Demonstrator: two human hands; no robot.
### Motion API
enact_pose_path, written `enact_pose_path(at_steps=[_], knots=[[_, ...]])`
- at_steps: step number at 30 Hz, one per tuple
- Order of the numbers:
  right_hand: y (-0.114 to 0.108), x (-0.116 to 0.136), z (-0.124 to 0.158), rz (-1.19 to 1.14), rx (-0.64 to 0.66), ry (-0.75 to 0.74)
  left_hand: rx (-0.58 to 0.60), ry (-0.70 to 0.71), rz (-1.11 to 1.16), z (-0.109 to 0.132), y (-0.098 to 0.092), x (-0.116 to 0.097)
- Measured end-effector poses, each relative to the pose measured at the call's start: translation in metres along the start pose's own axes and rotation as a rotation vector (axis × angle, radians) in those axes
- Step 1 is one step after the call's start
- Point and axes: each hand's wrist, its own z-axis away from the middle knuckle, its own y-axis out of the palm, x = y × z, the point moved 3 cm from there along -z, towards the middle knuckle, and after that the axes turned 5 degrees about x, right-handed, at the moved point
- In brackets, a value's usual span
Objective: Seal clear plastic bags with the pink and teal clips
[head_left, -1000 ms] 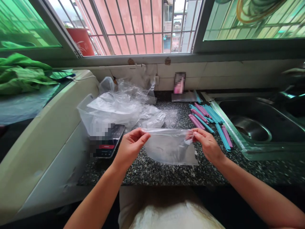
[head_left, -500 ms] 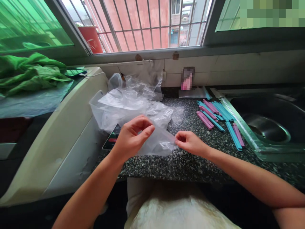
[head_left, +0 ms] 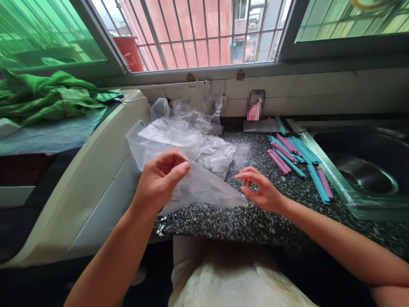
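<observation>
My left hand (head_left: 159, 179) pinches the upper edge of a clear plastic bag (head_left: 204, 187), which stretches to the right above the speckled dark counter (head_left: 204, 224). Beside the bag's right corner is my right hand (head_left: 260, 187), its thumb and fingers apart and nothing between them. Behind the held bag lies a heap of crumpled clear plastic bags (head_left: 179, 134). Pink and blue plastic strips (head_left: 287, 153) are piled to the right, beyond my right hand.
A metal sink (head_left: 361, 170) is set in the counter at the right. Against the tiled wall stands a small blurred picture (head_left: 255, 105). Green cloth (head_left: 54, 94) lies at the far left, past a cream-coloured appliance (head_left: 105, 157). A barred window is behind.
My right hand has let go of the bag's corner and opened. My left hand has moved left with the bag, spreading it wider. The view has shifted slightly.
</observation>
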Motion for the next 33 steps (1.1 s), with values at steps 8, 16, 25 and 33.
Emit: enact_pose_path(at_steps=[8, 16, 25, 33], knots=[[0.007, 0.018, 0.01, -0.047, -0.106, -0.182, -0.097, -0.199, 0.236, -0.002, -0.007, 0.016], [-0.014, -0.002, 0.028, -0.055, -0.359, 0.027, -0.091, -0.372, 0.395, 0.001, 0.003, 0.037], [-0.006, 0.01, 0.032, 0.363, -0.218, -0.391, -0.087, -0.374, 0.314, -0.002, 0.017, 0.023], [-0.007, 0.023, 0.022, 0.565, -0.183, -0.515, -0.098, -0.337, 0.248, -0.008, 0.012, 0.017]])
